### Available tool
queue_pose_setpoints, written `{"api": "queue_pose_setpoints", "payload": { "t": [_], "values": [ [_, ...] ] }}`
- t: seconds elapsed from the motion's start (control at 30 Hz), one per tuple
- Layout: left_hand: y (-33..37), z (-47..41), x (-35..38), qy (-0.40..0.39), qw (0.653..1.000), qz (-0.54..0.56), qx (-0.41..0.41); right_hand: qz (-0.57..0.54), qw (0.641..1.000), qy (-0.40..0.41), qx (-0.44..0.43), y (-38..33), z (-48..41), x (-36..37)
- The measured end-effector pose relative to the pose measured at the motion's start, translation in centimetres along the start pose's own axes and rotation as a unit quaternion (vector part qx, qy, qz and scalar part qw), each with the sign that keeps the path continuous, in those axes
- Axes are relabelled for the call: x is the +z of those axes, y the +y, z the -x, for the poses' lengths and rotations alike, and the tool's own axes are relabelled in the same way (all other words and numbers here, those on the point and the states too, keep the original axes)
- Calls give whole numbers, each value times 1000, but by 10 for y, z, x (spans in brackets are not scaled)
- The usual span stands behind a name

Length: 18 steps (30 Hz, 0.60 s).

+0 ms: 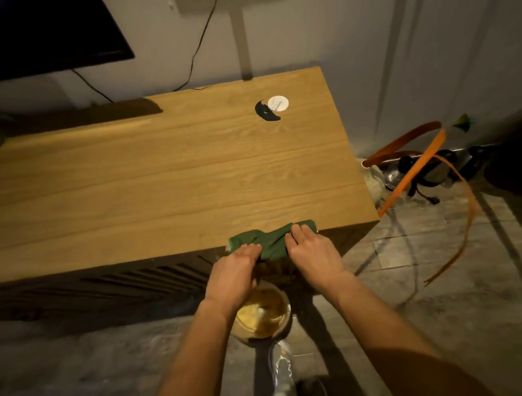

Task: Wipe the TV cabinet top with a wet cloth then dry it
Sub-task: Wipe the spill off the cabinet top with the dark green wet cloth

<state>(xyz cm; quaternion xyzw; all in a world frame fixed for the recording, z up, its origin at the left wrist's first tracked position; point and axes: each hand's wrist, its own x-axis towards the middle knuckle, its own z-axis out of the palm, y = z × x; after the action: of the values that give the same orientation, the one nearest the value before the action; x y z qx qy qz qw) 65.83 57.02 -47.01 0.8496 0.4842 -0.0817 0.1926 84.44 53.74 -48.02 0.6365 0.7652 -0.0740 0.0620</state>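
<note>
Head view: green cloth (270, 239) sits bunched at the front edge of the TV cabinet top (158, 181), toward its right end, roughly 6 o'clock from the frame centre. Part of the cloth hangs just over the front lip.

Left hand (233, 273): palm down, fingers together and gently curled, fingertips pressed onto the cloth's left part. Not a closed fist; narrow, flat-ish press. Cannot tell whether the thumb pinches fabric underneath.

Right hand (314, 253): palm down, fingers slightly spread, fingertips resting on the cloth's right part at the cabinet edge. Also a press rather than a clear grab; thumb side hidden, so grip cannot be confirmed.

The two hands are near each other with a ridge of cloth bunched between them.

Bowl (262, 315) with yellowish liquid stands on the floor, at 6 o'clock from the cloth, partly under the left wrist.

On the cabinet top at 12 o'clock from the cloth, well apart: a small white round disc (278, 103) touching a black curved piece (265, 113).

TV (37, 34) at 10 o'clock, dark screen, cable (198, 46) trailing down the wall beside it.

Orange strap (419, 160) loops on the floor at 3 o'clock, right of the cabinet end.
</note>
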Motion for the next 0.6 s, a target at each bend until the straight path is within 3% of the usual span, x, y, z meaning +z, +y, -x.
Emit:
{"api": "queue_pose_setpoints", "payload": {
  "t": [0.17, 0.37, 0.6],
  "values": [
    [-17, 65, 3, 7, 995, 40, -94, -66, 996, -25, -45, -58, 1, -14],
    [-43, 101, -23, 22, 992, 49, -111, -76, 992, -78, -59, -92, 12, -34],
    [-87, 155, -56, 56, 986, 42, -148, -71, 986, -77, -127, -147, -2, -78]
  ]
}}
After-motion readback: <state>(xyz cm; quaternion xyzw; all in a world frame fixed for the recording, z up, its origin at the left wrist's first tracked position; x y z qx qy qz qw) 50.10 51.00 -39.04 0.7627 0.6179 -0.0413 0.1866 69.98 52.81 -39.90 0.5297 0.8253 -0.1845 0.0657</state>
